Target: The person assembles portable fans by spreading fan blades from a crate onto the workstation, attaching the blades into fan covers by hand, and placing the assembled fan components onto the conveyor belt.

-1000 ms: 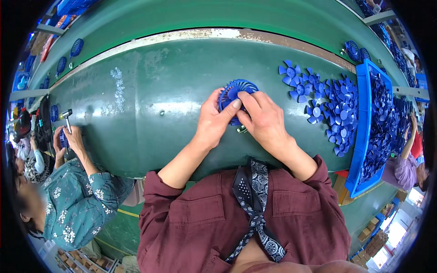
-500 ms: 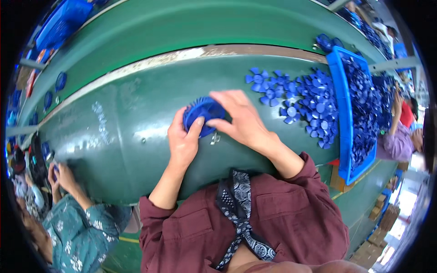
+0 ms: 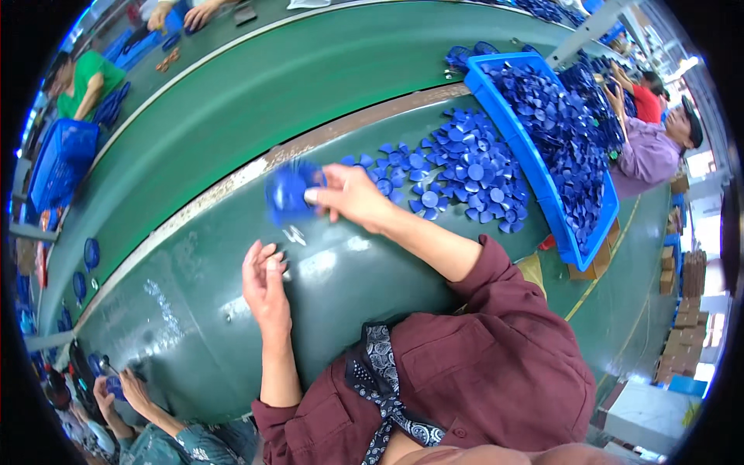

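- The right hand (image 3: 355,198) reaches over the counter (image 3: 209,341); its grip pinches a round blue fan part (image 3: 288,194) at the side, thumb in front, the other fingertips partly hidden against it.
- That fan part is held near the worn edge strip (image 3: 249,169) at the far side of the counter; it is badly blurred, so its ribs and inner shape cannot be made out, nor whether it touches the surface.
- The left hand (image 3: 268,296) is apart from it, nearer the body, its grip parted and loosely curled; a pale speck beside the thumb is too small to identify.
- Small shiny pieces (image 3: 294,235) lie just below the fan part, their form smeared.
- Blue fan blades (image 3: 477,170) lie heaped to the right, overlapping so that many are covered; the right hand and forearm hide the nearest ones.
- A blue tray (image 3: 527,172) stands beside the heap, filled with more blades that conceal its bottom.
- At lower left, a co-worker's hands (image 3: 133,390) hold a blue part mostly covered by fingers; the green sleeve is cut off below.
- At the top edge, another person's hands (image 3: 186,15) are cropped.
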Demonstrator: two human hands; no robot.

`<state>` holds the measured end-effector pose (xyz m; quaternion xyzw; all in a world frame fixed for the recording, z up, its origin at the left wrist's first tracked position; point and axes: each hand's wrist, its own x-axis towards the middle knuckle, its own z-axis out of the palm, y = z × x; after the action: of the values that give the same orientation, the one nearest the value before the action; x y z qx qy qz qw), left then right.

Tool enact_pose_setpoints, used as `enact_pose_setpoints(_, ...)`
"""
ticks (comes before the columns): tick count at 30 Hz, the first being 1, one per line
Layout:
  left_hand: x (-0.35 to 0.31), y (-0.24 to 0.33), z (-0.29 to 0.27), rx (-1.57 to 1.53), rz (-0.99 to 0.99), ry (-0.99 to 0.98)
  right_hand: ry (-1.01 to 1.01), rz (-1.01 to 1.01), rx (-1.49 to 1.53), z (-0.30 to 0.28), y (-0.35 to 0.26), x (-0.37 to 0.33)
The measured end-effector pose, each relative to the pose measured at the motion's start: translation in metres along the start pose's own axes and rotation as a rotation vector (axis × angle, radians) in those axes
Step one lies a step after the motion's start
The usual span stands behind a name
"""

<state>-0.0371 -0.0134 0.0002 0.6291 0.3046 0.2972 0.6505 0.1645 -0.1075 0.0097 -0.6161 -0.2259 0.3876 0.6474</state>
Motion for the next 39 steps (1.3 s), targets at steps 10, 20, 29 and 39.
enact_pose_setpoints(10,-0.013,-0.011,0.009,0.144,-0.022,-0.172,0.288,-0.522,-1.3,-0.054,0.021,-0.042)
enact_pose_setpoints(20,-0.009,-0.025,0.016,0.237,0.048,-0.184,0.525,-0.696,-1.229,-0.166,-0.036,-0.143)
enact_pose_setpoints(29,0.003,-0.014,0.088,0.695,0.377,-0.473,0.935,-0.497,-1.208,-0.233,-0.029,-0.257)
enact_pose_setpoints(39,0.02,-0.011,0.138,0.559,0.31,-0.498,0.503,-0.472,-0.896,-0.141,0.04,-0.25)
